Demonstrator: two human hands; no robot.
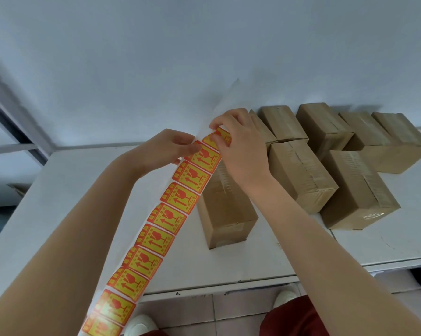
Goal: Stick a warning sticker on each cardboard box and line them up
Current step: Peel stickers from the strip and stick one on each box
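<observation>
A long strip of red-and-yellow warning stickers (pixel 156 236) on white backing runs from the lower left up to my hands. My left hand (pixel 170 146) pinches the strip's edge near its top. My right hand (pixel 238 146) pinches the topmost sticker (pixel 220 137) at its upper corner, over the bare backing paper (pixel 219 110) that sticks up behind. Several taped cardboard boxes stand on the white table (pixel 83 202): the nearest box (pixel 226 214) lies under the strip and my right wrist, two more (pixel 301 175) (pixel 357 190) beside it, others (pixel 323 124) in a back row.
A white wall rises right behind the back row of boxes. The table's front edge (pixel 228 284) runs below my arms, with tiled floor, white shoes and red trousers under it. A dark window frame (pixel 13 117) sits at the left.
</observation>
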